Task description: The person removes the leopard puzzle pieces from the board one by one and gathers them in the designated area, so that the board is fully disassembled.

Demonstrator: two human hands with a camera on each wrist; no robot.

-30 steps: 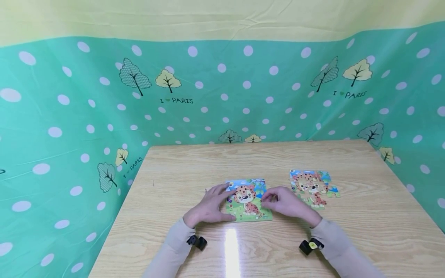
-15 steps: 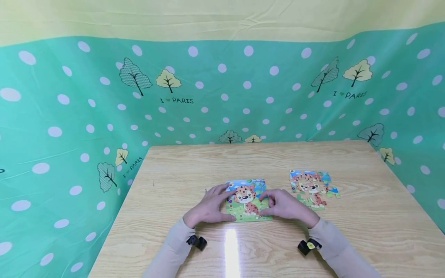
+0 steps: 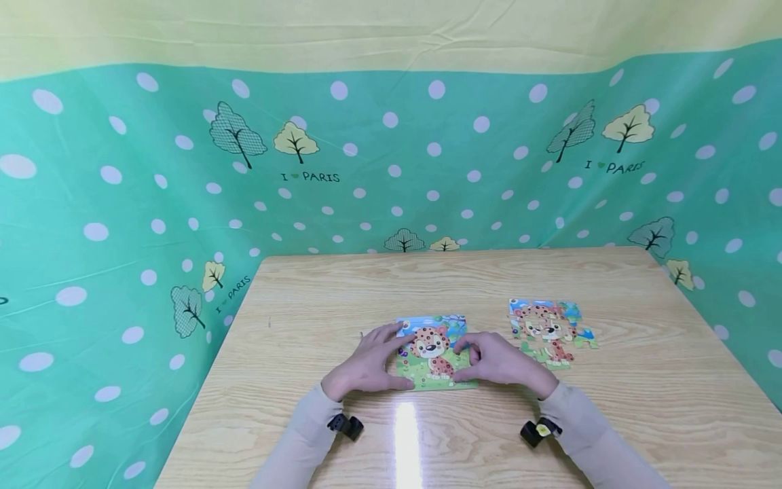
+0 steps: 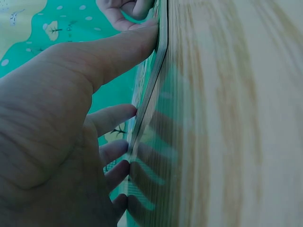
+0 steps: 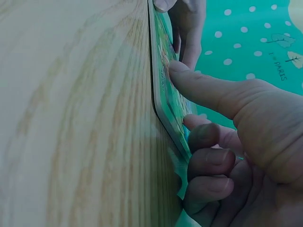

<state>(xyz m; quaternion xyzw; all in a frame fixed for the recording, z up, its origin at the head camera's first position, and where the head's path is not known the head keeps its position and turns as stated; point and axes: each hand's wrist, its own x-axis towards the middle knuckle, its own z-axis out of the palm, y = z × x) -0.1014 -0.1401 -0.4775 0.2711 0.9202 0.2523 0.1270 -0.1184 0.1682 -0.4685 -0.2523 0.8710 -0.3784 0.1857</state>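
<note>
A flat picture puzzle board (image 3: 424, 370) with a spotted cub on grass lies at the middle of the table. My left hand (image 3: 369, 363) spans its left side, thumb on the near edge and fingers spread along the far-left edge. In the left wrist view, the fingertips (image 4: 124, 111) meet the board's thin rim. Over the board's right part, my right hand (image 3: 501, 360) has thumb and index finger around a puzzle piece, largely hidden by the hand. The right wrist view shows the thumb (image 5: 203, 85) on the picture surface, with the other fingers curled.
Right of the board lies a partly joined jigsaw (image 3: 537, 322) of the same cub, with gaps and pieces jutting at its right. The wooden table (image 3: 318, 292) meets a green dotted curtain (image 3: 391, 170) at the back and sides. Light glares on the near tabletop.
My right thumb and index finger have spread apart and moved slightly left and down over the board's right part. My left hand and the jigsaw on the right stay in place.
</note>
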